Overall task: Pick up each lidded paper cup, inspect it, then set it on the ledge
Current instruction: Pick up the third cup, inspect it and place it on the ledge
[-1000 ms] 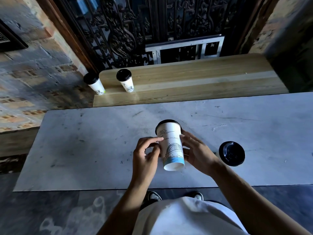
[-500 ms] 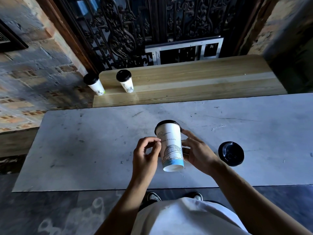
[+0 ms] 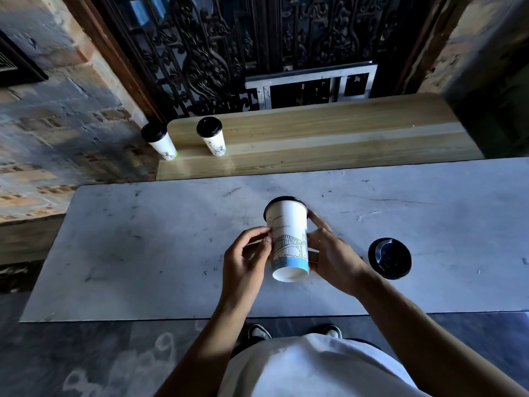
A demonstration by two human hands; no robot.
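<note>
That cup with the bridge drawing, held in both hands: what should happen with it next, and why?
Probably carry the cup forward and stand it on the wooden ledge beside the two lidded cups already there. Left hand and right hand hold it tilted above the table, its lid on.

The held cup [image 3: 287, 239] hides its own lid top and the fingertips behind it. Only the lid [image 3: 390, 260] of the cup at right shows; its body is concealed beneath. Print on the two ledge cups [image 3: 211, 136] is too small to read.
</note>
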